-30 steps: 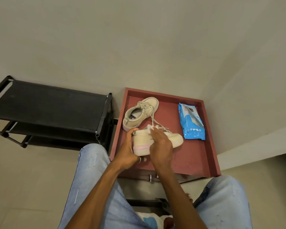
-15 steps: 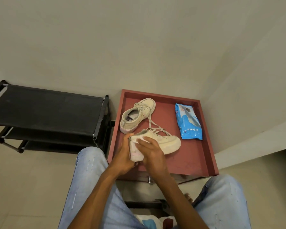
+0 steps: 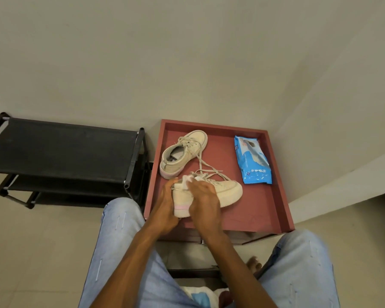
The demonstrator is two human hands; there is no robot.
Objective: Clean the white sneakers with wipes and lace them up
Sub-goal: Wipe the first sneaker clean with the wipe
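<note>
Two white sneakers sit on a red tray-top table. The near sneaker lies with its toe to the right and its laces loose. My left hand grips its heel end from the left. My right hand holds a white wipe against the sneaker's side near the collar. The far sneaker lies behind it, toe pointing away, its laces trailing toward the near one.
A blue pack of wipes lies on the tray's right side. A black shoe rack stands to the left against the wall. My knees in light jeans flank the table's front edge.
My right hand has slid the wipe from the heel side up toward the sneaker's collar. The view has shifted slightly; the left hand keeps its grip on the heel.
</note>
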